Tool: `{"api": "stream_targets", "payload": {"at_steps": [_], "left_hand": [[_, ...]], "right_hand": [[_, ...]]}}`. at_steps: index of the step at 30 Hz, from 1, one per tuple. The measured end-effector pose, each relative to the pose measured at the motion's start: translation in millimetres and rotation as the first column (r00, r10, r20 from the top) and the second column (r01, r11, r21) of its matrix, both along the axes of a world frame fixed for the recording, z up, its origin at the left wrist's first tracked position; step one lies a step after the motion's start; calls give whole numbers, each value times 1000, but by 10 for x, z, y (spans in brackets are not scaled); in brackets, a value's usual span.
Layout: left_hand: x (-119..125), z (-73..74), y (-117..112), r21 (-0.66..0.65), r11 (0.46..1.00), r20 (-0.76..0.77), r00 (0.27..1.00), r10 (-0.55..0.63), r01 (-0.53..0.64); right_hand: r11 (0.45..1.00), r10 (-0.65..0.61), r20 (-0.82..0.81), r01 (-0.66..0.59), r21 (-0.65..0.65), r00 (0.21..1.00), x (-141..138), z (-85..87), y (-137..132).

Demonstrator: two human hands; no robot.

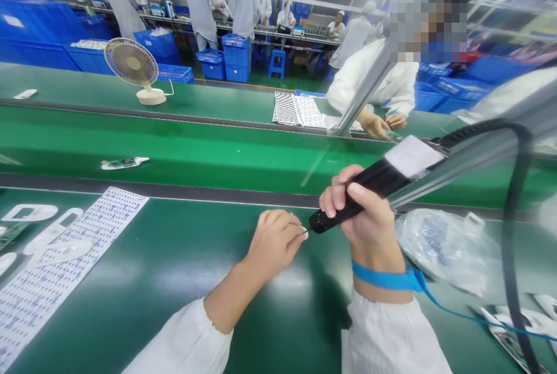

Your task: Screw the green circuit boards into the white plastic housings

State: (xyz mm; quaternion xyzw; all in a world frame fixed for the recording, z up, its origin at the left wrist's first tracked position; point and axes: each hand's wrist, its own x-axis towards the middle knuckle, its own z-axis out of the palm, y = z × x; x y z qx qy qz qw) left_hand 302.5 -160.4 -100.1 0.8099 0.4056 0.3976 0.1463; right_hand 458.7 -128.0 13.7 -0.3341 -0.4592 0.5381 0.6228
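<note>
At the far left of the green tabletop (174, 264), a sheet of small printed labels (56, 264) lies at an angle, with white plastic parts (30, 211) beside it and a circuit board (8, 235) cut off by the frame edge. The left hand (274, 243) is curled, its fingertips (293, 235) pinched on something small and pale, too small to make out. The hands are close but not touching. The right hand (363, 211) is clamped around a black corded electric screwdriver (352, 191), whose long axis slants from upper right to lower left, its tip (315, 223) pointing down toward the left fingertips, just apart. Its upper end is out of sight behind a metal bar. A blue wrist strap (383, 278) circles the right wrist. Further right lies a crumpled clear plastic bag (444, 249), partly behind a black cable (513, 217).
</note>
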Motion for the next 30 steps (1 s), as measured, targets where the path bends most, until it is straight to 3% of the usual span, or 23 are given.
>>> {"api": "stream_targets", "payload": {"at_steps": [6,15,30], "left_hand": [[41,-33,1,-169,985,119,991,57,-37],[-197,-20,128,-281,960,-148,989,-29,-14],[-179,-58,133,-255,967,-161,987,-22,-20]], "right_hand": [[999,12,-16,-12,40,1000,-27,-41,17],[1000,-5,146,6,-7,989,-74,-149,63],[999,-14,212,24,-45,977,-215,-208,55]]}}
